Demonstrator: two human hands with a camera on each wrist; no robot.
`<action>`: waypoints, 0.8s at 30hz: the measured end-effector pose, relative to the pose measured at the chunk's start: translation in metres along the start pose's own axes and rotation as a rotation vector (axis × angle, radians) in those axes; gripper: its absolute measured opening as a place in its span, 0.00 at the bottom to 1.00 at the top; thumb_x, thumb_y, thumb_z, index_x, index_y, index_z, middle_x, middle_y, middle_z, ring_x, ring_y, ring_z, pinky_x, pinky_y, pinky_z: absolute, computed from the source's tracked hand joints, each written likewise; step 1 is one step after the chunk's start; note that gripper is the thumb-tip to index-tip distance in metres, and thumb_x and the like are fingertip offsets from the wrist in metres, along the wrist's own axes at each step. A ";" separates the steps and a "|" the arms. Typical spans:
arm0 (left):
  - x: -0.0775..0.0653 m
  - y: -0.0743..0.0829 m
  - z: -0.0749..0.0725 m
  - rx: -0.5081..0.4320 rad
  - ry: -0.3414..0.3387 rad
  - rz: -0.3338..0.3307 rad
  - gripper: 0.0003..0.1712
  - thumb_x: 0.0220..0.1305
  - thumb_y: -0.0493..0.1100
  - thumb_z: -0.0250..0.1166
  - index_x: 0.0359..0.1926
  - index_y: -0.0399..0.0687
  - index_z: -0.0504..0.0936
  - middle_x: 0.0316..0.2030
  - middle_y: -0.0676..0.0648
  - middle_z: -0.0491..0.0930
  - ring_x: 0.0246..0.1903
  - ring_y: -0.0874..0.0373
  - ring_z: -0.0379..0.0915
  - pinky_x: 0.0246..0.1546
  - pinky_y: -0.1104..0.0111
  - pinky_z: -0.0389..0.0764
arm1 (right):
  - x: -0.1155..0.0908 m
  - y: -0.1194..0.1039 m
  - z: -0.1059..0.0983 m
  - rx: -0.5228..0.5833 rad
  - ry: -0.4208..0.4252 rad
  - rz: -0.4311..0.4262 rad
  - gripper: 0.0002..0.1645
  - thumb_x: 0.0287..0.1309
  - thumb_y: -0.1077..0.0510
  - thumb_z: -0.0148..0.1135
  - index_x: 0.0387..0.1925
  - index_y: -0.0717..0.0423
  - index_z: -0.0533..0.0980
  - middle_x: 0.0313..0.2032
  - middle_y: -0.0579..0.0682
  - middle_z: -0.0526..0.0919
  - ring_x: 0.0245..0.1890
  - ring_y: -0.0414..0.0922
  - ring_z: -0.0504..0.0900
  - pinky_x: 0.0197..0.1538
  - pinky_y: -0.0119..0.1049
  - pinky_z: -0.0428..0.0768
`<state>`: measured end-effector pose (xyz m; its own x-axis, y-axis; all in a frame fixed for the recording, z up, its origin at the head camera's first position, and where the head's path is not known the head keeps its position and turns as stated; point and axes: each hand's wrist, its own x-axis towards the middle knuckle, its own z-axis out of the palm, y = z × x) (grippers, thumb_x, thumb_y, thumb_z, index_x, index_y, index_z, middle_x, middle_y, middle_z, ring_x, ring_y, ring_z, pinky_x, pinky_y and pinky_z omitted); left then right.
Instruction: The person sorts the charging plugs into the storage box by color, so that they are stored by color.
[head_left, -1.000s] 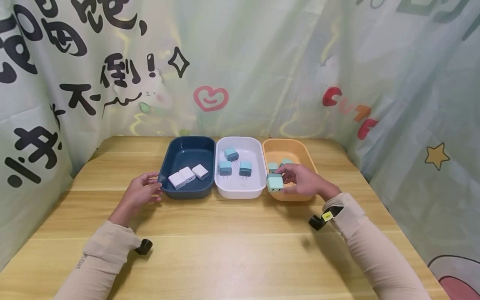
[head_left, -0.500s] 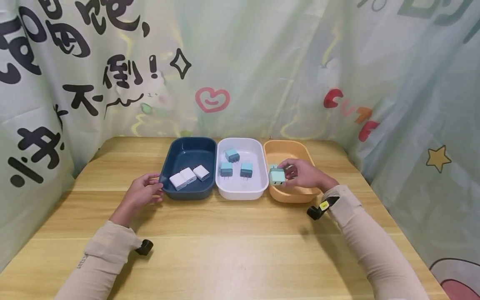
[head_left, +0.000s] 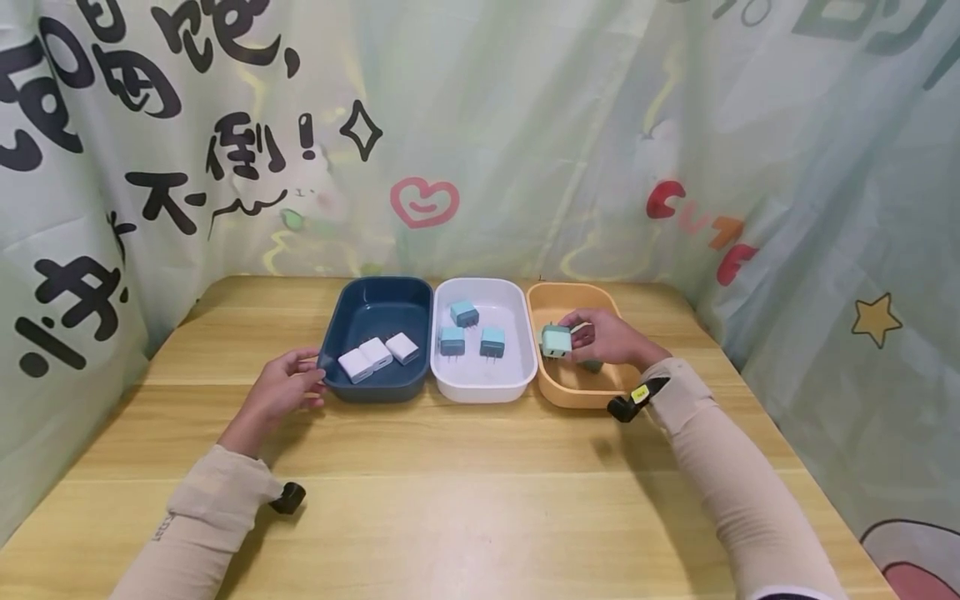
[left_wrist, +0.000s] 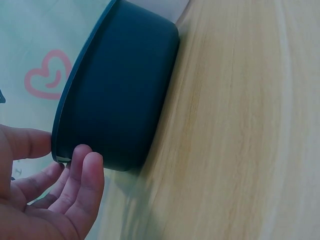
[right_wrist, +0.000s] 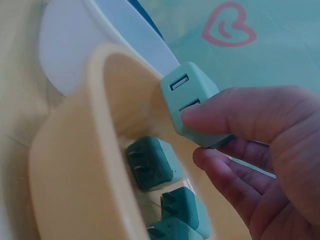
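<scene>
In the head view my right hand (head_left: 603,337) pinches a mint-green USB wall charger (head_left: 557,341) over the left side of the orange bin (head_left: 588,400). The right wrist view shows the thumb on the port face of this charger (right_wrist: 192,100) and the fingers beneath. Lower in that bin lie three other green chargers, one a green charger (right_wrist: 155,162) with prongs showing; my hand mostly hides them in the head view. My left hand (head_left: 281,387) holds the dark blue bin (left_wrist: 115,85) by its near left corner, thumb at the rim and fingers under it.
The white bin (head_left: 483,390) stands between the blue and orange bins, with three blue chargers, one a blue charger (head_left: 492,342). Several white chargers (head_left: 377,353) lie in the dark blue bin. All stand on a wooden table (head_left: 450,492) before a printed curtain (head_left: 525,125).
My right hand has moved the green charger back and slightly right, from the orange bin's front left edge to above its inside. The left hand keeps its place on the blue bin.
</scene>
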<state>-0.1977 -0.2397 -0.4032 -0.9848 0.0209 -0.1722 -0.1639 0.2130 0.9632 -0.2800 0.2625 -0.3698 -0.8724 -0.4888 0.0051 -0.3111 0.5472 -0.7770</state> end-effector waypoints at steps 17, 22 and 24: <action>-0.002 -0.002 0.000 0.008 -0.003 0.006 0.30 0.72 0.34 0.52 0.71 0.33 0.55 0.60 0.29 0.64 0.37 0.53 0.77 0.37 0.66 0.84 | 0.031 0.013 -0.008 -0.021 0.037 0.105 0.29 0.48 0.68 0.71 0.53 0.69 0.71 0.49 0.64 0.75 0.48 0.60 0.78 0.48 0.43 0.82; -0.003 -0.001 0.000 0.007 0.001 0.014 0.30 0.72 0.34 0.52 0.71 0.32 0.56 0.59 0.29 0.64 0.37 0.54 0.77 0.36 0.67 0.84 | 0.039 0.018 -0.009 -0.043 0.049 0.105 0.27 0.49 0.68 0.70 0.52 0.69 0.72 0.49 0.64 0.75 0.48 0.60 0.78 0.50 0.46 0.81; -0.002 -0.001 0.001 0.003 0.001 0.019 0.30 0.72 0.34 0.52 0.70 0.32 0.56 0.59 0.28 0.64 0.36 0.55 0.77 0.35 0.67 0.84 | 0.041 0.020 -0.010 -0.054 0.056 0.113 0.27 0.49 0.68 0.70 0.52 0.68 0.72 0.48 0.64 0.75 0.49 0.59 0.79 0.51 0.47 0.80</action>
<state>-0.1952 -0.2391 -0.4037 -0.9879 0.0244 -0.1533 -0.1445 0.2154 0.9658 -0.3254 0.2599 -0.3789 -0.9222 -0.3842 -0.0446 -0.2281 0.6333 -0.7395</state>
